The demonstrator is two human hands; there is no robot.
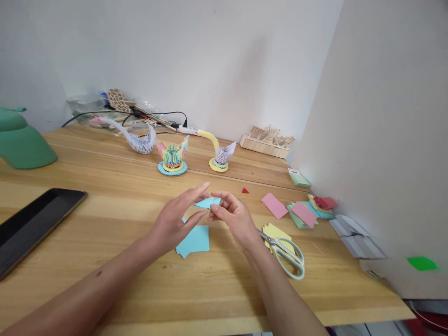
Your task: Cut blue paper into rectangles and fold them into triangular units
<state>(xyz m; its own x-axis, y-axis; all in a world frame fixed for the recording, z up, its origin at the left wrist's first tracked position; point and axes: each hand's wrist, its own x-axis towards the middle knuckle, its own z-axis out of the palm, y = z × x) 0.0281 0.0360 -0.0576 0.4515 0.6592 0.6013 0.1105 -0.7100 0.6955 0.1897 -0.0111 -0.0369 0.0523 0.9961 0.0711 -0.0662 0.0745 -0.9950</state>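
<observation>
My right hand (pixel 234 218) pinches a folded piece of light-blue paper (pixel 207 203) between thumb and fingers, above the table. Close to the paper's left tip, my left hand (pixel 178 215) has its thumb and fingers spread apart; whether its hidden fingers touch the paper I cannot tell. Below the hands lie several light-blue paper sheets (pixel 196 240), partly covered by my left hand. A small red folded paper piece (pixel 245 190) rests beyond my right hand. Scissors with pale handles (pixel 289 256) lie partly over yellow paper sheets (pixel 278 232) to the right.
Pink sheets (pixel 275 206) and stacks of coloured paper (pixel 304 214) lie at the right by the wall. Folded-paper swans (pixel 143 142) and a multicoloured paper model (pixel 172 158) stand farther back. At the left are a black tablet (pixel 38 224) and a green object (pixel 26 144).
</observation>
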